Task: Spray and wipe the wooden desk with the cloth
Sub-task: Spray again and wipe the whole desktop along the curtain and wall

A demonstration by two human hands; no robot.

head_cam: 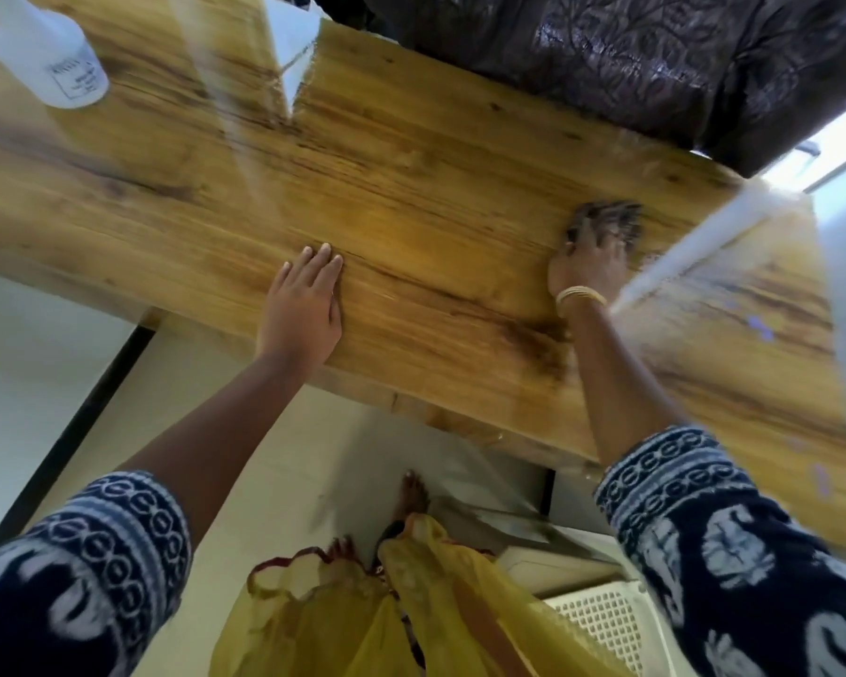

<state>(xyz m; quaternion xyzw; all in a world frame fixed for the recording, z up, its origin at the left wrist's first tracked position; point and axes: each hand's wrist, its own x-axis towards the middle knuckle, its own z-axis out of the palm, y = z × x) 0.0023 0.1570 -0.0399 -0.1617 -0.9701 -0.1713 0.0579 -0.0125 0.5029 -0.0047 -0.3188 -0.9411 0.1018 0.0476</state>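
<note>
Wooden desk (411,197) fills the upper and middle part of the view, its grain running left to right and its surface glossy with pale reflections. The left hand (304,305) rests flat on it near the front edge, fingers straight and pressed together, pointing toward the far side. The right hand (589,263), a gold bangle (581,295) at its wrist, presses on a dark cloth (604,219) that shows just beyond its fingertips; motion blur hides how those fingers lie, so I cannot tell whether they are spread or curled. Well beyond the left hand's fingers, off to their left at the far corner, stands a white spray bottle (50,56); its label carries small grey print too blurred to read. Past the right hand's fingers, beyond the desk's far edge, lies dark patterned fabric (631,56). Both sleeves are navy with white print.
</note>
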